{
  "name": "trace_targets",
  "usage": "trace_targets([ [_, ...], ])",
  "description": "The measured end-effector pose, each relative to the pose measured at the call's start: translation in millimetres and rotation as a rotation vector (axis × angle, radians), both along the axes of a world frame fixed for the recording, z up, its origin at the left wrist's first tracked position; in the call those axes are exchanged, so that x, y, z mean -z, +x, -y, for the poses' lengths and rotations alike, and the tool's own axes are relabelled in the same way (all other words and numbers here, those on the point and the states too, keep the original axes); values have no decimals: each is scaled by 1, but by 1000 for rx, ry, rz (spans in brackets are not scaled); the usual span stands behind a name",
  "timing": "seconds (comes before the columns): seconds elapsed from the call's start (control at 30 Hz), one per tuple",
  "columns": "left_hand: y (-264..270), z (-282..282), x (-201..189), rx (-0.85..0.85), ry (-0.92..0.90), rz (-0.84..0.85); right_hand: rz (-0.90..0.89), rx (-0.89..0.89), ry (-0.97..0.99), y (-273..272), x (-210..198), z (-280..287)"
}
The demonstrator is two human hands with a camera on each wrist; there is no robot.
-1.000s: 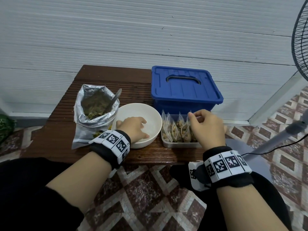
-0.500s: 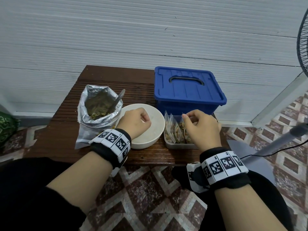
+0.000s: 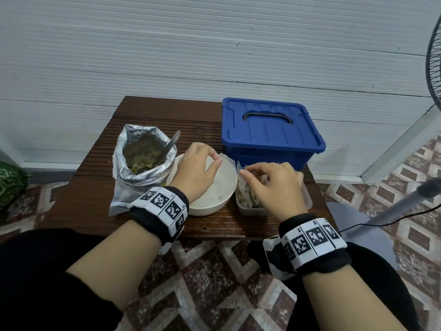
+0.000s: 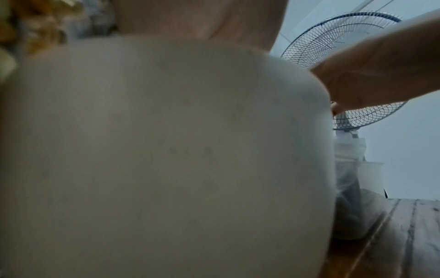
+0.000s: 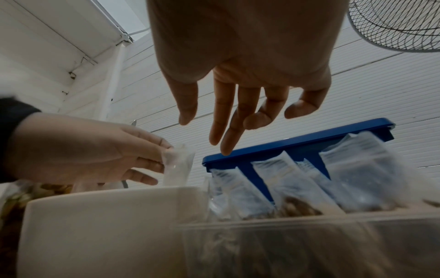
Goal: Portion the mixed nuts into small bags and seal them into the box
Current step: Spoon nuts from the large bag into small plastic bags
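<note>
Left hand [image 3: 196, 169] over the white bowl [image 3: 224, 187], thumb and fingertips pinching an empty clear small bag [image 5: 177, 165] by its top edge; bag hangs upright, long axis vertical, bottom just inside bowl rim. Right hand [image 3: 274, 185] just right of it, above the clear plastic tub [image 3: 307, 199], fingers loosely spread and pointing down, holding nothing. Tub holds filled small bags [image 5: 281, 184] of mixed nuts, standing upright in a row. Blue lidded box [image 3: 269, 132] beyond right hand, lid closed, handle flat. Left of left hand: open foil bag [image 3: 143, 161] of mixed nuts, spoon handle [image 3: 173, 143] sticking out. All on brown slatted tabletop [image 3: 95, 187]. No readable writing; wristbands carry square code markers only.
</note>
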State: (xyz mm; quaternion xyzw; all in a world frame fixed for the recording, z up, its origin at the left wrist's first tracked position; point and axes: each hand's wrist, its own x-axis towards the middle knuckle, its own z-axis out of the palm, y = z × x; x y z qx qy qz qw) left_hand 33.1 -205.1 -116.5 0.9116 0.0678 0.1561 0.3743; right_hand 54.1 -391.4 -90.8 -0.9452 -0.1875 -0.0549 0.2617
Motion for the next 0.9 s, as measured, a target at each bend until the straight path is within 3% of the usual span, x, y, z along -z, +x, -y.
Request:
trace_targets([
  [0.17,-3,5,-13,75,37,56,-21,-74,0,-1,1,-6],
  [0.33,-4,8,-22,191,74,67,4,-99,221,-1,8,-9],
  [0.47,-4,11,-25,204,-107,156,-30,-67,468,1,7,-9],
  [0.63,-5,13,-32,144,-293,119,-177,-33,670,6,1,-1],
  [0.77,-10,15,-38,184,-389,143,-178,-24,678,8,2,0],
  [0.9,-16,18,-50,335,-491,41,-179,-80,664,8,-2,3],
])
